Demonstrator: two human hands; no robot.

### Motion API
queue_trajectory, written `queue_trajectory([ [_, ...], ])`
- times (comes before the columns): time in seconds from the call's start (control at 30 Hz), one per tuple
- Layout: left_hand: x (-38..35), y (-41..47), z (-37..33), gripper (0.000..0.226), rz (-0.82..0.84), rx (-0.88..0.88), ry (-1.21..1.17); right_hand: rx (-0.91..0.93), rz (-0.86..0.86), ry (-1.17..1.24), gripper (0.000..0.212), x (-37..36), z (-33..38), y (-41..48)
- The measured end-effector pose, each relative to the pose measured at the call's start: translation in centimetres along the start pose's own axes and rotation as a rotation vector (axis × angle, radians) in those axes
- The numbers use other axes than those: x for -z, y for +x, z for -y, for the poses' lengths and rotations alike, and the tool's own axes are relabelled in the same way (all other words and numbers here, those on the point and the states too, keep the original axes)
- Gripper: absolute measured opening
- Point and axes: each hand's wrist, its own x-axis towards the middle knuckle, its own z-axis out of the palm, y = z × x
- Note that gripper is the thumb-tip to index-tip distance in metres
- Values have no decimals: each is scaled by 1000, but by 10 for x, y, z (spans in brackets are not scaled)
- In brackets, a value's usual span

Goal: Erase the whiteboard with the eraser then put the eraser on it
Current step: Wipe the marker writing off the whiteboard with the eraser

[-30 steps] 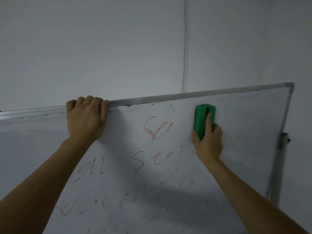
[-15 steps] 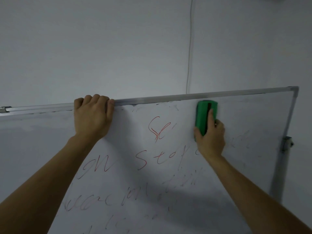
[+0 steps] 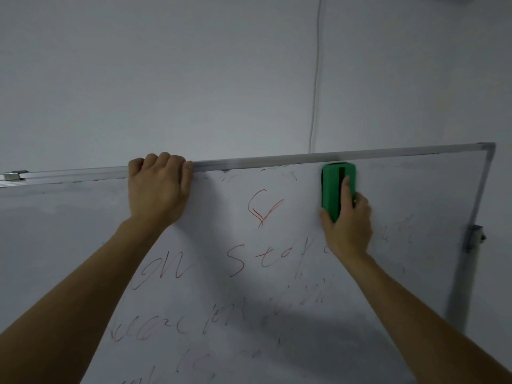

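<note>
Up at the top edge, the right hand (image 3: pixel 347 228) is clamped on the green plastic block eraser (image 3: pixel 336 189), thumb on its left side, index finger laid along the dark groove down its back, the other fingers wrapped round the right side. The eraser stands upright, pressed flat to the white, metal-framed whiteboard (image 3: pixel 415 195), its upper end right against the silver top rail (image 3: pixel 277 159), in the right half of the board.

Over on the other side, the left hand (image 3: pixel 159 192) is closed over that same top rail, fingers hooked over the edge, palm flat against the board face. Both bare forearms reach up from the lower corners.

Plenty of writing is on the board: a red squiggle (image 3: pixel 263 207) between the two hands, a line of red letters (image 3: pixel 235 261) under it, and fainter scrawl below. The patch to the right of the eraser looks mostly wiped, with only pale ghost marks (image 3: pixel 399 228).

The board's right frame runs down to a grey bracket (image 3: pixel 474 236) on a stand post. Behind, a plain grey wall (image 3: pixel 166 79) with a thin white cable (image 3: pixel 315 79) dropping to the rail.
</note>
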Motion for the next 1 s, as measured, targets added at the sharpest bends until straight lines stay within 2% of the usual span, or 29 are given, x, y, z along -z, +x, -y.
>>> queue_trajectory([
  [0.03, -1, 0, -2, 44, -3, 1, 0, 26, -8, -23, 87, -3, 9, -12],
  [0.07, -1, 0, -3, 44, -7, 2, -3, 133, -16, -44, 87, -8, 19, -30],
  [0.2, 0, 0, 1, 44, -9, -3, -14, 690, 112, -117, 93, -32, 37, -122],
  [0.27, 1, -1, 5, 43, -22, -9, -15, 806, 130, -126, 91, -29, 31, -117],
  [0.33, 2, -2, 7, 42, -25, -17, -12, 733, 49, -122, 89, -19, 25, -80],
  [0.47, 1, -1, 6, 40, -24, -27, -4, 165, -37, 37, 85, 3, 24, 3],
  [0.5, 0, -1, 5, 40, -23, -29, 2, 84, -51, 50, 86, 2, 29, 3],
  [0.57, -1, -1, 3, 39, -23, -27, 3, 137, -33, 16, 87, -8, 40, -28],
  [0.7, -1, -1, 6, 40, -14, -23, 1, 682, 100, -99, 90, -33, 42, -121],
  [0.77, 0, -2, 8, 40, -13, -24, -9, 773, 107, -119, 88, -28, 37, -109],
  [0.8, 1, -2, 10, 40, -13, -21, -8, 716, 68, -100, 87, -24, 38, -90],
  [0.93, 2, -2, 7, 39, -9, -24, -11, 188, -42, 51, 84, -4, 52, -15],
  [1.0, 1, -2, 5, 39, -8, -23, -11, 182, -42, 46, 85, -10, 64, -29],
])
